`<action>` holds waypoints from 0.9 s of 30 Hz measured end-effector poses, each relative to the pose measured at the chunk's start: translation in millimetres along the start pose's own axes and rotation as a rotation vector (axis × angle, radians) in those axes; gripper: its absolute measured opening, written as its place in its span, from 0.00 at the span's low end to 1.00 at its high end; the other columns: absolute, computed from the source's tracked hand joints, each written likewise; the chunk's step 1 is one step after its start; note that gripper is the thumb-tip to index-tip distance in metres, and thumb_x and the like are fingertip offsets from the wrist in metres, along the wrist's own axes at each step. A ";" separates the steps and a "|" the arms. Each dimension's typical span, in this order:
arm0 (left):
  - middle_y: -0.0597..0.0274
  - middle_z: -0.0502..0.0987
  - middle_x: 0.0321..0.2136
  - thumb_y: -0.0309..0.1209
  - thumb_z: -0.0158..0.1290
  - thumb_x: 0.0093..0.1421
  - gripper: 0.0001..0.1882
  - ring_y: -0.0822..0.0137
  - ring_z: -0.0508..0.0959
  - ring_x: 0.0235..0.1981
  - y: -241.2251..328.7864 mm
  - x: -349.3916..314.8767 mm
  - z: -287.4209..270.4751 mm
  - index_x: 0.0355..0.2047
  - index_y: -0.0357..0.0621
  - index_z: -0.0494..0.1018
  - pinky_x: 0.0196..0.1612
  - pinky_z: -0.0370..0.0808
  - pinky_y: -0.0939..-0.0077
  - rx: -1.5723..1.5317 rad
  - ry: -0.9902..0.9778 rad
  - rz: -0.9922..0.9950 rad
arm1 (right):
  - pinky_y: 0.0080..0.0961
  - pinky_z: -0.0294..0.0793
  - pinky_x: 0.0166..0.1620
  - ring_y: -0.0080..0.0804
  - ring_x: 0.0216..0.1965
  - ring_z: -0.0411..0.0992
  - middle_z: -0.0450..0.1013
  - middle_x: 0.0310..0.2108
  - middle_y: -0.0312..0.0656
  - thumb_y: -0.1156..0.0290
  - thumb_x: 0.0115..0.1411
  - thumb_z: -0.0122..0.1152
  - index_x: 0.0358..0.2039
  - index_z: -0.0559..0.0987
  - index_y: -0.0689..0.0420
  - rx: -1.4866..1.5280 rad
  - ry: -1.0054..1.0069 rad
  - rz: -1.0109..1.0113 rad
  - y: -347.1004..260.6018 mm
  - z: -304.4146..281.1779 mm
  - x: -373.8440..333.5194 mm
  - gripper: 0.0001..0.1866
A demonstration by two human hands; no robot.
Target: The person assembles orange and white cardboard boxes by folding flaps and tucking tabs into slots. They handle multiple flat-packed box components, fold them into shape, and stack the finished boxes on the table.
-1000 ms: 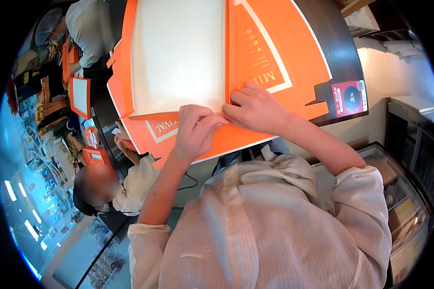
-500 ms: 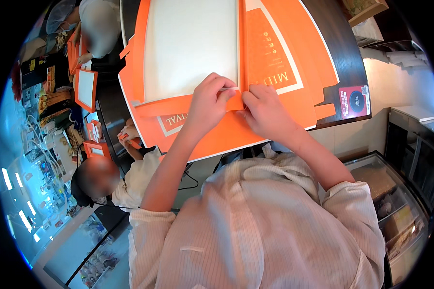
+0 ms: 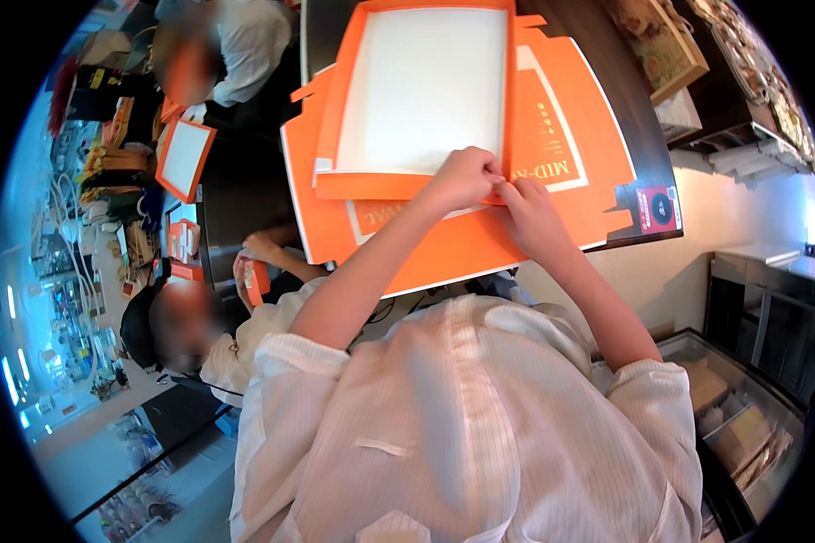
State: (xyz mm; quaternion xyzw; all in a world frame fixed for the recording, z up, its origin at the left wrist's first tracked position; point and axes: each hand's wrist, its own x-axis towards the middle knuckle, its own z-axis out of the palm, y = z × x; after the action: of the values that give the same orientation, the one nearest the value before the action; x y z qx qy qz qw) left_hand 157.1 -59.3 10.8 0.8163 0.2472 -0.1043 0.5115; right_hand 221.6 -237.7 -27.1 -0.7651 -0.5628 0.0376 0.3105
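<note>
An orange cardboard box tray [image 3: 376, 185] with a white inside lies on flat orange printed card sheets [image 3: 435, 258]. Its walls stand up around the white base. At the tray's near right corner, my left hand [image 3: 466, 179] is closed, pinching the near wall where it meets the right wall. My right hand [image 3: 534, 215] is closed on the same corner from the right, its fingertips against those of the left. The fingers hide the corner itself. A small white patch shows at the tray's near left corner.
A dark table [image 3: 638, 136] carries the sheets, with a red card [image 3: 658, 210] at its right edge. On the left, a co-worker's hands [image 3: 255, 262] hold a small orange piece. Another orange-framed white tray [image 3: 186, 158] stands farther left. A glass case [image 3: 733, 407] is at the lower right.
The tray, sheets and both hands appear farther right in the picture as the view shifts. Both hands stay at the near right corner, their fingertips now closer together.
</note>
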 end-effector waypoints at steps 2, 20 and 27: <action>0.55 0.82 0.28 0.27 0.60 0.60 0.08 0.60 0.81 0.32 -5.5 -2.5 1.1 0.35 0.33 0.80 0.38 0.78 0.66 0.007 0.034 0.107 | 0.40 0.71 0.47 0.49 0.41 0.70 0.70 0.37 0.48 0.78 0.53 0.63 0.44 0.76 0.57 -0.091 0.096 -0.024 -6.1 9.7 -4.6 0.16; 0.51 0.79 0.48 0.20 0.58 0.59 0.36 0.55 0.81 0.44 -189.2 -130.7 -161.4 0.68 0.47 0.61 0.55 0.77 0.63 0.099 0.376 0.471 | 0.38 0.77 0.51 0.52 0.50 0.72 0.70 0.54 0.51 0.77 0.58 0.69 0.49 0.70 0.61 -0.017 0.177 0.046 -24.5 14.0 -3.1 0.21; 0.47 0.78 0.37 0.31 0.61 0.64 0.29 0.52 0.81 0.39 -187.0 -121.6 -162.7 0.62 0.45 0.62 0.44 0.77 0.61 0.227 0.216 0.440 | 0.38 0.75 0.54 0.50 0.51 0.73 0.72 0.52 0.54 0.72 0.60 0.70 0.60 0.66 0.59 -0.017 0.022 0.145 -9.2 3.9 -1.5 0.31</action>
State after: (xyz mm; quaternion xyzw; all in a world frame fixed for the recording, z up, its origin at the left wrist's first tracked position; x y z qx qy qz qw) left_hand -55.9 115.1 -10.2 0.9089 0.1037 0.0699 0.3978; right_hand 211.8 -235.7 -25.9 -0.8069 -0.5027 0.0466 0.3066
